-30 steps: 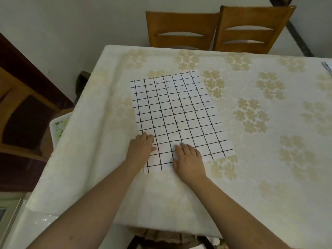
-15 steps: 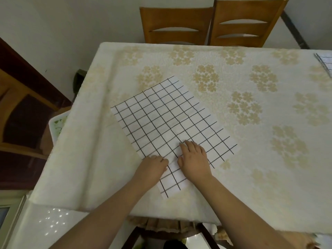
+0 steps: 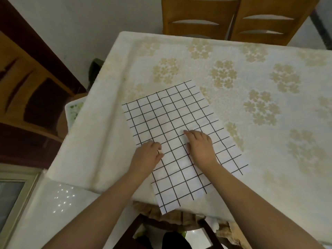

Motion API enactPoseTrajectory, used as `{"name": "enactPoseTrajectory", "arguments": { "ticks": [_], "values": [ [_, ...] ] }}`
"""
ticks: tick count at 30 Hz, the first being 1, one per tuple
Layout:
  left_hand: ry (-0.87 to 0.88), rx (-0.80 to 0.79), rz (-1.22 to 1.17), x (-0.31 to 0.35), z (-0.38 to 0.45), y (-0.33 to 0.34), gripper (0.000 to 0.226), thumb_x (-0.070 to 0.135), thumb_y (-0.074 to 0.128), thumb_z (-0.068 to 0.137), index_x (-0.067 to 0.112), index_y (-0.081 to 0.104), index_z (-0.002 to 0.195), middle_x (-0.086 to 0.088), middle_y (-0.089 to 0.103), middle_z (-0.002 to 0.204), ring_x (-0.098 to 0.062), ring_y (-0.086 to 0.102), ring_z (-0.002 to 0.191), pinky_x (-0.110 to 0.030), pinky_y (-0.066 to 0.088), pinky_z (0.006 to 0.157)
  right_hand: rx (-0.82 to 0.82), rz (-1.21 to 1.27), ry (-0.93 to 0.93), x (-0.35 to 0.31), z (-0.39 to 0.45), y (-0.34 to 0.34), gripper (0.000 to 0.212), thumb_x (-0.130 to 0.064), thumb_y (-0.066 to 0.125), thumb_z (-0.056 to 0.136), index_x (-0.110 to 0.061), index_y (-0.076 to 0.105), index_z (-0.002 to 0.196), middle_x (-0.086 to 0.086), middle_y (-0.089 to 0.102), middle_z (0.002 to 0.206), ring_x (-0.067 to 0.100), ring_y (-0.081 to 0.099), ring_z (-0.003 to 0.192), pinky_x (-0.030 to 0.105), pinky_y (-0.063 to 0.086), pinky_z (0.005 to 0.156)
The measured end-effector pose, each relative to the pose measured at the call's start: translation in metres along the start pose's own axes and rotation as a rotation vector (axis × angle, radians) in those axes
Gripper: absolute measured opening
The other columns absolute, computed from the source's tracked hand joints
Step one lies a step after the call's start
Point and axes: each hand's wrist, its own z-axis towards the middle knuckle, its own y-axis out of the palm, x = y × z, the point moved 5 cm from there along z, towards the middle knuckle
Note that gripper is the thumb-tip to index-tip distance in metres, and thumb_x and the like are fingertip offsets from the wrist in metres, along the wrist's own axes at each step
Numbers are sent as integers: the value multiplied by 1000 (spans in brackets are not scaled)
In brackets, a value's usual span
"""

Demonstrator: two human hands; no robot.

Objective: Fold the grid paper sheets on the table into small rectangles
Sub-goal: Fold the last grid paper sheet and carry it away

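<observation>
Where the frame's centre falls, a white paper sheet printed with a black square grid is laid unfolded and slantwise on a tabletop covered by a cream cloth with pale gold flower clusters; its near corner is seen to overhang the tabletop's lower edge. The left hand is placed at the sheet's left edge, fingers curled; whether the edge is pinched in its grip cannot be told. The right hand is laid flat on the sheet's middle, fingers straight and pressed down, nothing being gripped. Both bare forearms are entered from the bottom of the frame.

Two brown wooden chairs with slatted backs are set against the tabletop's far edge, at the top of the frame. Dark brown wooden furniture is recorded at the left edge, a white-framed item with a green leaf print being just beside the tabletop's left side.
</observation>
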Motion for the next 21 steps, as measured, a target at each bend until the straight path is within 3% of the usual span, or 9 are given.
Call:
{"name": "enactPoseTrajectory", "arguments": {
  "ticks": [3, 7, 17, 21],
  "values": [
    [-112, 102, -23, -7, 12, 3, 27, 26, 76, 79, 16, 67, 102, -6, 61, 95, -27, 59, 85, -38, 47, 69, 8, -10, -8, 4, 16, 4, 49, -9, 69, 79, -13, 59, 127, 9, 62, 122, 32, 57, 111, 44, 41, 95],
    [-193, 158, -40, -11, 22, 7, 22, 23, 76, 79, 17, 67, 98, -4, 61, 94, -27, 58, 87, -38, 46, 68, -19, -6, -23, 13, 36, 10, 37, -6, 68, 76, -13, 67, 112, 9, 64, 117, 33, 56, 111, 46, 37, 99],
    [-162, 174, -17, -12, 35, 11, 6, 22, 64, 88, 16, 64, 87, -2, 58, 91, -24, 55, 85, -37, 43, 69, 26, 27, -90, 18, 59, 20, 11, -12, 73, 74, -19, 66, 80, 0, 64, 99, 26, 58, 100, 37, 28, 100],
    [-136, 222, -18, -9, 32, 0, 3, 19, 67, 86, 16, 66, 86, -1, 61, 89, -23, 57, 82, -37, 44, 71, 101, 67, -151, 16, 56, 6, 8, -16, 56, 82, -19, 63, 80, -2, 64, 94, 23, 57, 95, 35, 28, 100]
  ]
}}
